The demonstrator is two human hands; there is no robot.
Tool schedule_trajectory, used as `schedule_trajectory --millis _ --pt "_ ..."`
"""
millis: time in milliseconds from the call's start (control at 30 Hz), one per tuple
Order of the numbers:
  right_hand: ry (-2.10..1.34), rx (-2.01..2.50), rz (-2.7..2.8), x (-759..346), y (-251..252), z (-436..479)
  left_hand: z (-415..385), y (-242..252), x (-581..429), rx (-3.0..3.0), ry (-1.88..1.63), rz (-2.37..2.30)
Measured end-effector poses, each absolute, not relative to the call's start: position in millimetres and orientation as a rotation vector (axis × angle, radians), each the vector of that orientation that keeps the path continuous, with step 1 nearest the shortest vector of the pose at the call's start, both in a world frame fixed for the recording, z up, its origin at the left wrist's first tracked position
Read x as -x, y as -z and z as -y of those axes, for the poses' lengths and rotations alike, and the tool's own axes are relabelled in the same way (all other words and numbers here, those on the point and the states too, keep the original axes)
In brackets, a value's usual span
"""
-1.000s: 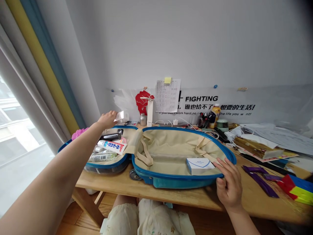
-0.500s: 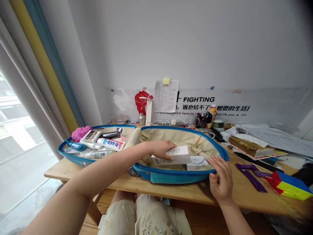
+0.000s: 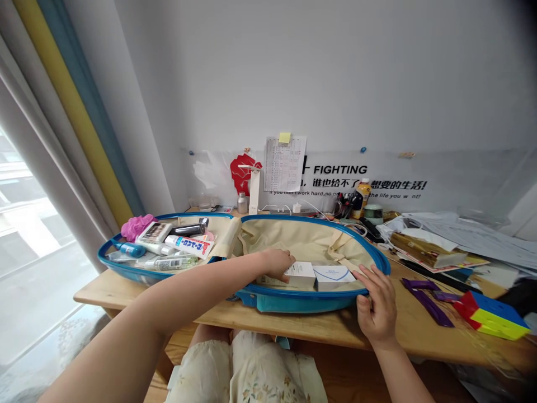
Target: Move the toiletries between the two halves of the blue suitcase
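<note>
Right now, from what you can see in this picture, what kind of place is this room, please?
Probably a room in a home, perhaps a study or bedroom: a wooden desk crowded with papers, a long curtain beside the window, and an open blue suitcase lying on the desk.

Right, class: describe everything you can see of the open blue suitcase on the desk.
The open blue suitcase lies on the wooden desk, its two hard shells hinged apart, with blue rims and a cream fabric lining crossed by beige straps. The left shell holds toiletries, including a white-and-blue tube and a pink shower puff. The right shell holds two white boxes. The person's right hand rests on its front rim, and the left hand reaches in over it.
</note>
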State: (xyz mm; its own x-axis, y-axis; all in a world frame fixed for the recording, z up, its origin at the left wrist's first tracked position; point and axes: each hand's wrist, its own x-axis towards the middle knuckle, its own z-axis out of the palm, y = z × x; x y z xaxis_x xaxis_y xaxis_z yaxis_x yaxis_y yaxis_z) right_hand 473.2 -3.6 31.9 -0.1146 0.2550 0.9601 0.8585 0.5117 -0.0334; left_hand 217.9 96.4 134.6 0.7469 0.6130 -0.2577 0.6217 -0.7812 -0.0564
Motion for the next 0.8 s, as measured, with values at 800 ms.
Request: schedule_trajectory --millis 800 --pt "0.649 0.957 1.626 -472 -31 2 -152 -183 2 -2.382 0.267 -2.325"
